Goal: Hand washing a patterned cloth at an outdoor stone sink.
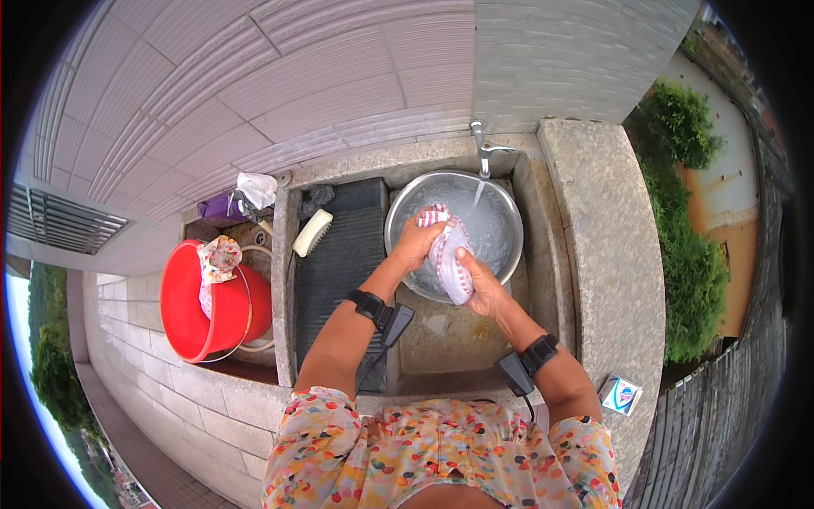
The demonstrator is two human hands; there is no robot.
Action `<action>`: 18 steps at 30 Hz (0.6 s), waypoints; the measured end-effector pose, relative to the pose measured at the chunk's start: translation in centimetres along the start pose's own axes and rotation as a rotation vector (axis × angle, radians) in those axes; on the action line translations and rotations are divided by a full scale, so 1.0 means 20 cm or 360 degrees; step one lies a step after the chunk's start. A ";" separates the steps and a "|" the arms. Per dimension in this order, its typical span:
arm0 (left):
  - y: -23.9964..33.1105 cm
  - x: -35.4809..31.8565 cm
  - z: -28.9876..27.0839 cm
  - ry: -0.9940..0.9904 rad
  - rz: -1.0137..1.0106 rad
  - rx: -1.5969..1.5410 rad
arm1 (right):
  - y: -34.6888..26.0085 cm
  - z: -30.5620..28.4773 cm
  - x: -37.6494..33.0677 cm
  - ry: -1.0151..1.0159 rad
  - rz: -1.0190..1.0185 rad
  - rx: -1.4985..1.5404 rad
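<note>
The fingers of the left hand [417,242] are curled tight around the upper end of a red-and-white striped cloth [448,254], and the fingers of the right hand [481,287] are closed around its lower end, so the cloth is bunched between the two fists. It hangs over the near rim of a steel basin [500,222] holding water, which sits in a stone sink [560,254] under a tap [483,148] with a thin stream running. To rub the cloth well, it seems best to keep both grips firm, work the bunched folds against each other, and hold them low over the basin so drips fall inside. To the left lies a dark ribbed washboard [339,254] with a white brush [311,232] on it, and further left a red bucket [191,310].
</note>
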State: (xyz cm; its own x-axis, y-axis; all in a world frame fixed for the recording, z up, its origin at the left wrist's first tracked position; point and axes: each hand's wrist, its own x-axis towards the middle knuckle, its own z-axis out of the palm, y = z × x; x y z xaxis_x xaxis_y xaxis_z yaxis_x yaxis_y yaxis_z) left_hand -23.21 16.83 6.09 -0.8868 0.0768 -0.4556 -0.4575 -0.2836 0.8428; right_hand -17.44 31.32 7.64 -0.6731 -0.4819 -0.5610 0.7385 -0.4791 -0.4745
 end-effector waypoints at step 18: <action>-0.23 -0.12 0.04 -0.0035 -0.0255 0.2270 | 0.42 -0.20 0.15 0.0524 -0.0284 -0.1994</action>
State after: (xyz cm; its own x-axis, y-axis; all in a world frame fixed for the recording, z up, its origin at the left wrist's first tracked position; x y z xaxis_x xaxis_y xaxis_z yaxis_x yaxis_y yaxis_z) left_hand -19.07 18.79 3.52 -0.8153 0.0336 -0.5781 -0.2121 0.9116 0.3521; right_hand -13.11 28.93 -0.69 -0.8555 -0.1968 -0.4790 0.2964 0.5725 -0.7644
